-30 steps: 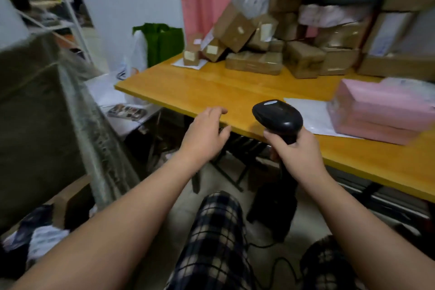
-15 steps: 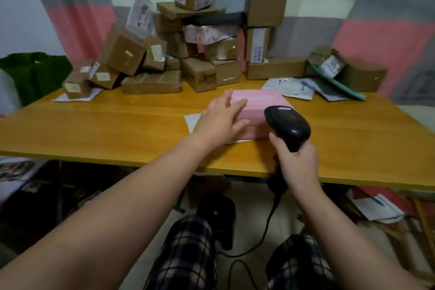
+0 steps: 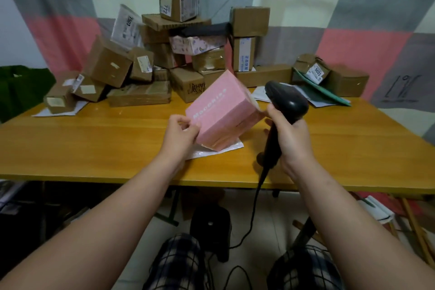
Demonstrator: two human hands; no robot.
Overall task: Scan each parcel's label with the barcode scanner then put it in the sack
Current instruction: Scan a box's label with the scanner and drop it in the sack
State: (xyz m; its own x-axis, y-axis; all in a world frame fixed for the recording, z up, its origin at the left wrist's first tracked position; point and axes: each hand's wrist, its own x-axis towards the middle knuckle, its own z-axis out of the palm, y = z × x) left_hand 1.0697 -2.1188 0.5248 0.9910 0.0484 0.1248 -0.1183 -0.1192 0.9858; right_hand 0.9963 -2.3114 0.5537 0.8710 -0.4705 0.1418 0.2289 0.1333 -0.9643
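Observation:
A pink box [image 3: 221, 109] with white lettering is tilted up off the wooden table [image 3: 94, 148], its low corner over a white mailer [image 3: 226, 149]. My left hand [image 3: 180, 133] grips the box at its lower left edge. Beside the box's right end, my right hand [image 3: 288, 139] holds the black barcode scanner [image 3: 286, 101] by its handle, head up, with its cable hanging below the table. No label shows on the pink faces turned to me. The sack is out of view.
Several brown cardboard parcels [image 3: 183, 54] are piled at the back of the table against a pink, grey and white curtain. More boxes and flat mailers [image 3: 324, 92] lie at the back right. A green bag [image 3: 21, 87] stands at the left. My knees are under the table.
My view swung from the left back to the table. My left hand reached the pink box, took hold of it and tilted it up. The scanner rose beside it.

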